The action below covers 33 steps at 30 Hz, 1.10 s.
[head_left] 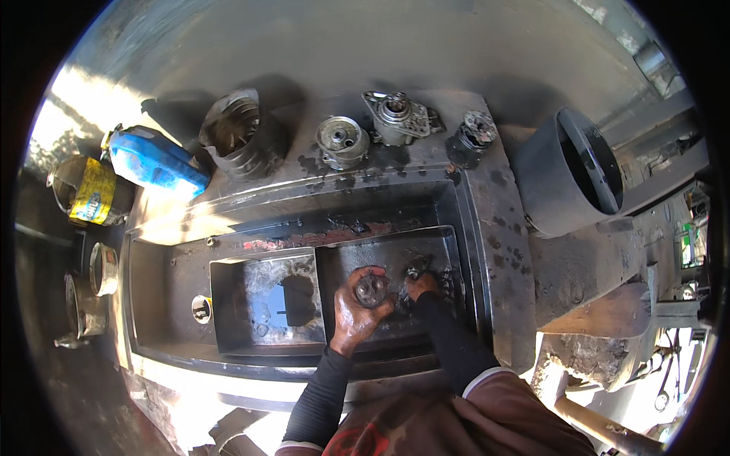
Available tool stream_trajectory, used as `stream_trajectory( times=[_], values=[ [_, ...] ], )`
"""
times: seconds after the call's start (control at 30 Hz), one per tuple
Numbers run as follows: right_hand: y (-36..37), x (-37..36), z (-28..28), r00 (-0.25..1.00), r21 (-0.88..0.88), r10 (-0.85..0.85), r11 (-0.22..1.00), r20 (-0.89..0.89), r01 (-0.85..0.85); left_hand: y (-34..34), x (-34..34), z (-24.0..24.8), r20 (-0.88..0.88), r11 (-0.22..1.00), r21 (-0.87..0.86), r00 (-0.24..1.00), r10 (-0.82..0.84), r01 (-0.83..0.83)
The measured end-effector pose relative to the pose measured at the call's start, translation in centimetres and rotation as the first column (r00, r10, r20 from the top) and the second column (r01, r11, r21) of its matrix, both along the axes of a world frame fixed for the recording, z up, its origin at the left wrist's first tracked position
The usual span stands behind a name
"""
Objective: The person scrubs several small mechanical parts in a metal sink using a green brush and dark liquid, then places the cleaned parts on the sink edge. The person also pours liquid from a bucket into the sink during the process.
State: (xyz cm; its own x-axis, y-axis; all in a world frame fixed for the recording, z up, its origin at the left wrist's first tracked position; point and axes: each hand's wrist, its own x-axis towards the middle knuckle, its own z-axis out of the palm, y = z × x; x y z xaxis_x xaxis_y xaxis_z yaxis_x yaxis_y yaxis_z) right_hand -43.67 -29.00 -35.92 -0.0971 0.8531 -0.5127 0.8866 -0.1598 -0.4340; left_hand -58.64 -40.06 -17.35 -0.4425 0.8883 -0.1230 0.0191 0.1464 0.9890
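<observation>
My left hand (354, 313), wet and dark with grime, is wrapped round a round, dark metal part (372, 289) whose face shows several holes or recesses. It is held above the right section of a metal wash tray (317, 289). To the right, my right hand (422, 286) is low in the same section, fingers closed. A small, shiny, pale spot shows at its fingertips; whether it is a held part or splashing liquid I cannot make out. Dark liquid wets the tray floor around both hands. Both forearms wear black sleeves.
Behind the tray stand a cut-down ribbed container (242, 144), a round metal housing (342, 141), a flanged metal housing (397, 118) and a dark gear-like part (475, 135). A blue jug (156, 161) and yellow-labelled can (93, 190) are left; a big grey cylinder (559, 178) is right.
</observation>
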Motion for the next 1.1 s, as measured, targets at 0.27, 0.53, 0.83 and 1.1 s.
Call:
stream_trajectory(
  times=[0.27,0.53,0.83,1.1],
  values=[
    [1.8,1.6,2.1,0.976,0.077,0.179,0.979,0.127,-0.190,-0.1,-1.4,-2.9,-0.055,0.978,-0.204,0.998,0.023,-0.034],
    [0.8,0.4,12.0,0.787,0.109,0.303,0.950,-0.538,-0.292,0.1,-0.5,-8.3,-0.223,0.906,-0.418,0.974,-0.037,-0.062],
    [1.8,-2.5,11.2,0.836,0.399,0.278,0.913,-0.473,-0.078,-0.3,-0.9,-17.1,-0.684,0.946,-0.253,0.654,-0.323,0.203],
    [2.0,-1.2,4.1,0.870,0.155,0.074,0.988,-0.488,0.003,-1.2,-1.8,-19.0,-0.433,0.924,-0.280,0.825,-0.363,0.260]
  ],
)
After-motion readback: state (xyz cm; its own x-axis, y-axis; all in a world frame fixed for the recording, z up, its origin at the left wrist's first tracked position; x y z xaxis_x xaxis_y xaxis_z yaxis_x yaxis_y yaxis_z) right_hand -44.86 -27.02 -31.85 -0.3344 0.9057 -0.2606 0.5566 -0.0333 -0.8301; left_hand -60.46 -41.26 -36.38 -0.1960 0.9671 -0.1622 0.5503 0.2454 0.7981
